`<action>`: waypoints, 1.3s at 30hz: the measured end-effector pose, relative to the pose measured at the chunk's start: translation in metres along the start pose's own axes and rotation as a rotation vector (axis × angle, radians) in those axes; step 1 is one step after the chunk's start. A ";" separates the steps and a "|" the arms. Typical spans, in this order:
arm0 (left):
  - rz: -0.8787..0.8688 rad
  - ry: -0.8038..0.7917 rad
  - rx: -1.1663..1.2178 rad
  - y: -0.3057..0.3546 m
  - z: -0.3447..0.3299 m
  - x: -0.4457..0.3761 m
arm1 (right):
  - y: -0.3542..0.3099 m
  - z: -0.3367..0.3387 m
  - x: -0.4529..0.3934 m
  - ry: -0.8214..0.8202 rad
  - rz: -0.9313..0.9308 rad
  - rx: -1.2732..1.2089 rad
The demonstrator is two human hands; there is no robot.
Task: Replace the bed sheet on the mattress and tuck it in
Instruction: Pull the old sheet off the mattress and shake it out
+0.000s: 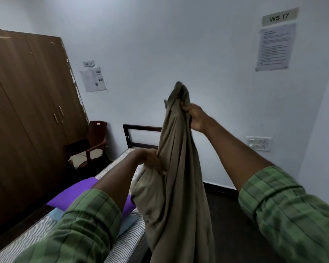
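A bunched beige bed sheet [177,196] hangs in the air in front of me, over the right edge of the bare striped mattress [36,236]. My right hand [195,115] grips the sheet's top end, held high. Lower down, my left hand [150,158] grips a fold of the same sheet. The sheet's lower part drops out of view at the bottom. A purple pillow [72,194] and a light blue folded cloth [128,223] lie on the mattress behind my left arm.
A dark headboard frame [141,128] stands against the white wall. A brown wardrobe [27,111] fills the left side. A brown chair [95,141] with pale cloth on its seat stands in the corner. Dark floor [226,224] lies right of the bed; a switch panel [258,143] is on the wall.
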State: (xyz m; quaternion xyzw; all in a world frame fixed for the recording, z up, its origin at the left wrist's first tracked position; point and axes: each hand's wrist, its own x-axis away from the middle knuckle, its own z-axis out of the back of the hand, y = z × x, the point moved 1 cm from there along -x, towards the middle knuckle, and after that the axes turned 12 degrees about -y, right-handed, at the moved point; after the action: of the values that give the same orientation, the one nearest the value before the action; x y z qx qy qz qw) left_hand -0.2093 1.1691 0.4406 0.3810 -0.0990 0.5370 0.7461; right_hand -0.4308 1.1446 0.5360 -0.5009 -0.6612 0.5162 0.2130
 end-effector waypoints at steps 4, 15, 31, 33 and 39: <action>0.152 0.279 -0.242 -0.019 0.017 0.012 | -0.013 0.034 -0.007 0.389 0.112 0.235; -0.093 0.490 -0.309 -0.025 0.071 0.044 | -0.024 0.084 0.039 -0.031 -0.605 0.887; 0.044 0.847 -0.125 -0.039 0.099 0.062 | -0.058 0.068 0.036 0.291 -0.213 1.174; -0.044 0.953 -0.041 -0.038 0.096 0.063 | -0.058 0.072 0.037 0.307 -0.198 1.117; -0.131 0.805 0.135 -0.037 0.102 0.073 | -0.067 0.081 0.050 0.245 -0.245 1.028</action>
State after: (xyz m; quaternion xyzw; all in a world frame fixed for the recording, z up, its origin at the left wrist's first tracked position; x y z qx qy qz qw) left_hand -0.1207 1.1479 0.5342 0.1944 0.2606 0.5998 0.7312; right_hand -0.5453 1.1528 0.5539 -0.3082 -0.3474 0.6823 0.5646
